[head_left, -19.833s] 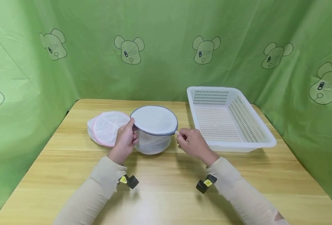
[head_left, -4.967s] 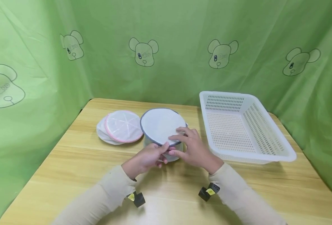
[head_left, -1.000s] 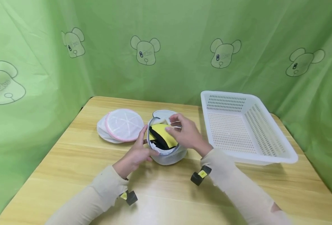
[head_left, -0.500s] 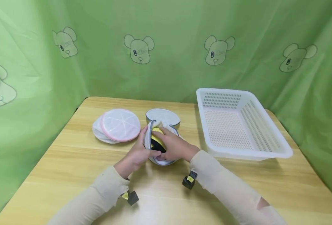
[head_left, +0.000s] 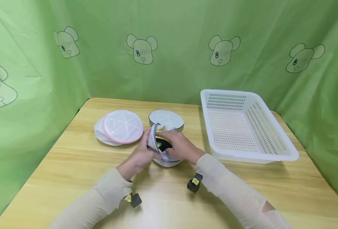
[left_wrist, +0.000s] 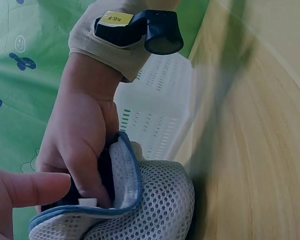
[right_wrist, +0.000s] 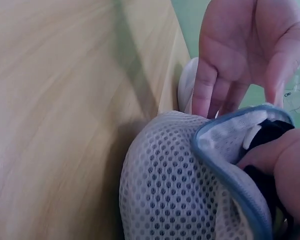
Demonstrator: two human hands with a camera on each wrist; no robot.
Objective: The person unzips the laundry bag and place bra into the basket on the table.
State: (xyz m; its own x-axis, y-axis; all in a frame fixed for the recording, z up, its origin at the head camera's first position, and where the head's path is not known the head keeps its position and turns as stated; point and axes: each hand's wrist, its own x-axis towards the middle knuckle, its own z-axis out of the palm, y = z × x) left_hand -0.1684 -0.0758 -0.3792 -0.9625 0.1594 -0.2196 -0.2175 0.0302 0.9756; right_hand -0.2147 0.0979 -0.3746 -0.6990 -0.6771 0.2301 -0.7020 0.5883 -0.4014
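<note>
A white mesh laundry bag (head_left: 166,163) with blue-grey piping stands unzipped in the middle of the table, its round lid (head_left: 166,119) folded back behind it. My left hand (head_left: 140,155) holds the bag's rim from the left, thumb over the edge. My right hand (head_left: 180,146) reaches into the opening, fingers curled at a yellow and black fabric item (head_left: 164,143) inside. In the left wrist view the right hand (left_wrist: 82,135) dips deep past the piped edge, and its fingertips are partly hidden. The right wrist view shows the mesh wall (right_wrist: 165,185) bulging beside it.
White mesh bags (head_left: 123,126), the upper one pink-rimmed, lie flat at the left. A large white plastic basket (head_left: 250,156) with slotted sides stands at the right. Green curtain (head_left: 180,73) surrounds the wooden table (head_left: 163,197) at the back and sides.
The laundry bag, closed earlier with my right hand at its zip, is now open with the lid folded back. My right hand has moved down into it, onto the yellow and black fabric item.
</note>
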